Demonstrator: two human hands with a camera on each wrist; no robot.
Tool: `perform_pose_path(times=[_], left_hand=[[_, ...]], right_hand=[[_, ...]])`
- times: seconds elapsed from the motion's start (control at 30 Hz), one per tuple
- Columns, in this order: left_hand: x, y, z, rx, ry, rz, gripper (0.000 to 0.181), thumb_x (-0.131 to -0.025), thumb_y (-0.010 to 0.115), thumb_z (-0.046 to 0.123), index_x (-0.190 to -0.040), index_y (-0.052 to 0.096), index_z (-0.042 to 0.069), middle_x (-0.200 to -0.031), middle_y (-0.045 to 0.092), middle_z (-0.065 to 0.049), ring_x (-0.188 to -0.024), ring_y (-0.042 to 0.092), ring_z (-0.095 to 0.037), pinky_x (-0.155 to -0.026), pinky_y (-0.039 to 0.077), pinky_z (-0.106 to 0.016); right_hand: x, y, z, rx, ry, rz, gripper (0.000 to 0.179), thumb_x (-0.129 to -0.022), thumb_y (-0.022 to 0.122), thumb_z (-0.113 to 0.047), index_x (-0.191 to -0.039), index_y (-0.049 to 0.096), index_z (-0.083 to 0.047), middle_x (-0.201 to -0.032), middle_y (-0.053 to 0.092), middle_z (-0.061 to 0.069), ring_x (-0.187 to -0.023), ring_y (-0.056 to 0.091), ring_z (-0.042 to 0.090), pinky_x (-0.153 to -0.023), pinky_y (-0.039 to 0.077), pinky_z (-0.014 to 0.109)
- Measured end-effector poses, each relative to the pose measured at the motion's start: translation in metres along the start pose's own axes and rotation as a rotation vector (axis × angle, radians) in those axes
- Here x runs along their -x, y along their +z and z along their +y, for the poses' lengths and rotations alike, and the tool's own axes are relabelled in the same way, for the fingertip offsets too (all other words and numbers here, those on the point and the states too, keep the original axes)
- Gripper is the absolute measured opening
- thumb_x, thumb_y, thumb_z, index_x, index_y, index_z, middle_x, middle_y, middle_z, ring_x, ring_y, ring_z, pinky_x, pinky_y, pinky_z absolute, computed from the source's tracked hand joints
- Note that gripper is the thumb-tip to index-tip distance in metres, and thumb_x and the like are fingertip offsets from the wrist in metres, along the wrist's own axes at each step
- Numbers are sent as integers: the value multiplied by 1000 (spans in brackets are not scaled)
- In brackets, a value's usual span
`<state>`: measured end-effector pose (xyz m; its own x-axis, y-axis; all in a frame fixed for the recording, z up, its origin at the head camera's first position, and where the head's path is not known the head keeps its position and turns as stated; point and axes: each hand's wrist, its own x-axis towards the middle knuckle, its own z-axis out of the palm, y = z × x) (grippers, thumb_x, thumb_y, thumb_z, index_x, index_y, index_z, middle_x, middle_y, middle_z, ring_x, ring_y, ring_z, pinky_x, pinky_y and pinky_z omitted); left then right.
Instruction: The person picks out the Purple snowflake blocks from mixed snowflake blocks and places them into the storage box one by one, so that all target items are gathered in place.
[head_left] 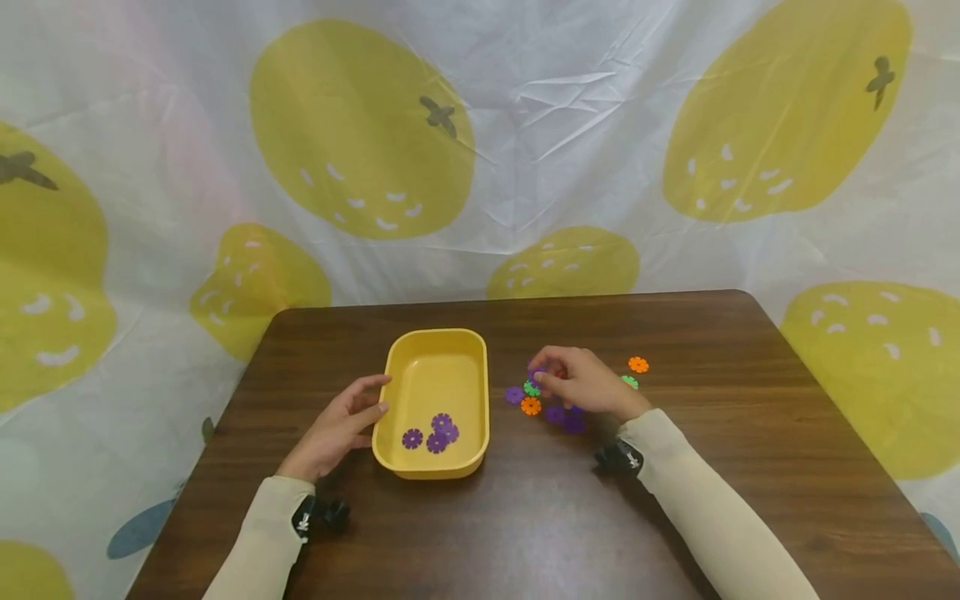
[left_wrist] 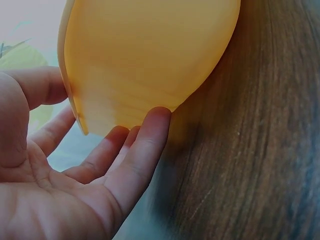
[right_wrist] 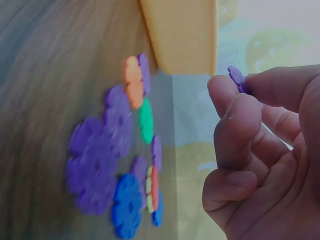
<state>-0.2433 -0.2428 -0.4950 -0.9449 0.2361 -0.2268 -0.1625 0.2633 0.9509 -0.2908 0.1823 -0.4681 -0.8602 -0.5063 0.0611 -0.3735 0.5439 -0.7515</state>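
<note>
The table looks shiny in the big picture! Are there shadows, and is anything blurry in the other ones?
Head view: a pale glare sits on the table near the bottom middle, with a dark shadow beside the right sleeve; right wrist view: the biggest-looking purple disc has soft edges, and the cloth behind looks blurry; left wrist view: the background is pale and washed out.

A creased white cloth (head_left: 570,187) printed with large yellow fruits (head_left: 360,125) hangs behind a dark brown, wood-grained desk (head_left: 555,521).
</note>
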Motion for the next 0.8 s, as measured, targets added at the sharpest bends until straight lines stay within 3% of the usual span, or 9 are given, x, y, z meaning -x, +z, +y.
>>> perform_pose_path(times=[0.2,0.4,0.63,0.8], left_hand=[[1,1,3,-8,-4,2,54,-108,62,29,-159,43,27,-150,54,-22,-122,67,-33,-92,64,-46],[0,1,3,-10,-5,1,53,-109,61,28,-159,43,26,-151,53,-22,-122,68,-33,-93,64,-46],[-1,0,5,3,0,-15,53,-109,61,27,-159,43,25,-152,52,-23,-125,66,-35,-94,63,-47],[-1,0,5,-4,-5,-8,53,-109,62,28,-158,44,26,-152,53,-22,-126,66,-34,-94,63,-46]], right_hand=[[-7,2,-14,-1,-51,15,18,-106,65,-26,-120,71,-15,-83,73,14,-58,68,30,-52,55,32],[-16,5,-25,54,-127,56,16,-106,66,-26,-119,72,-19,-88,74,-2,-72,68,18,-66,55,29],[-27,8,-40,27,-140,60,18,-106,65,-29,-120,72,-19,-94,75,2,-76,64,16,-68,56,31],[-36,14,-50,0,-167,59,21,-107,64,-29,-120,72,-15,-99,75,-6,-85,68,15,-76,59,33]])
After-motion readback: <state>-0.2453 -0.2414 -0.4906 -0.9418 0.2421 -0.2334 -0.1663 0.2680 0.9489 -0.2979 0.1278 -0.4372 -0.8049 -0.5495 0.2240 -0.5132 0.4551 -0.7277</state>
